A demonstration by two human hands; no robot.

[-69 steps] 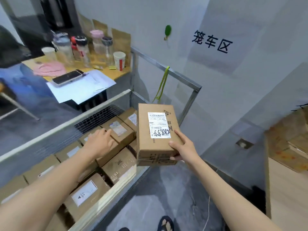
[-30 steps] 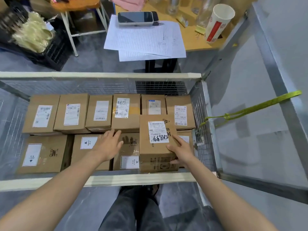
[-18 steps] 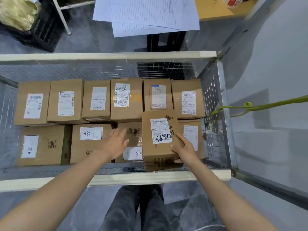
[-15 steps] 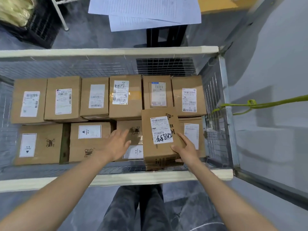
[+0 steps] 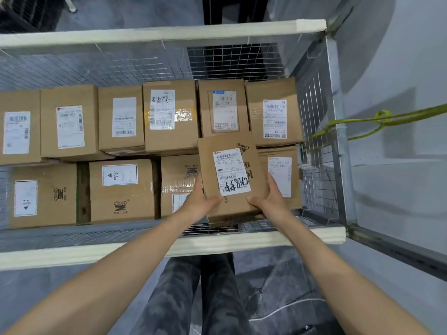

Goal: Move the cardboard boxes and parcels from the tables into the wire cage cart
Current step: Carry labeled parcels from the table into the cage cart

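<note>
Grey floor [image 5: 101, 13] and pale wall [image 5: 399, 68] around a wire cage cart [image 5: 169, 31], nearly full with two rows of labelled cardboard boxes [image 5: 121, 117]. Held above the near-right corner, over the lower boxes: a small box [image 5: 232, 175] with a white label and black marker scrawl. Left hand [image 5: 197, 201] pressed against its left side, right hand [image 5: 271, 201] wrapped round its near-right corner, both closed on it, fingers partly hidden beneath. Probably light, judging by the size; stiff corrugated sides, smooth enough to slip. Best gripped at opposite edges, underside supported, away from the glossy label.
</note>
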